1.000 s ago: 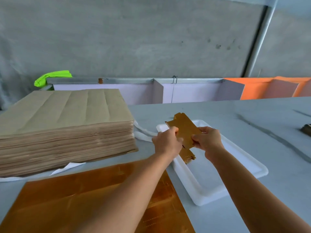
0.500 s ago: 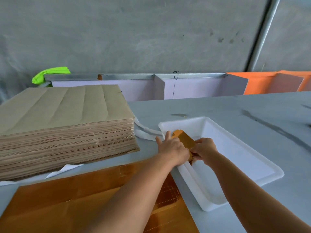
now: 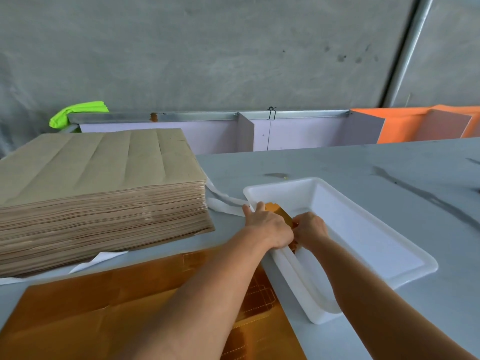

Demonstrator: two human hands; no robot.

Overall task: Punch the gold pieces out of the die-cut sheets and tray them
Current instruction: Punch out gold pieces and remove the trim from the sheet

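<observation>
Together, two hands, left hand (image 3: 270, 226) and right hand (image 3: 310, 229), grip gold pieces (image 3: 279, 213) in one tray (image 3: 363, 229).

Green cloth (image 3: 80, 113), orange panels (image 3: 415, 123)

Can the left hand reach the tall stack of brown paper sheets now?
Probably yes, but not at once. The tall stack of brown paper sheets lies uncovered on the left hand's side, but that hand is busy with gold pieces in the white tray.

One white tray (image 3: 363, 245), one stack of brown sheets (image 3: 98, 193), one gold die-cut sheet (image 3: 104, 307), two hands (gold pieces too hidden to count).
</observation>
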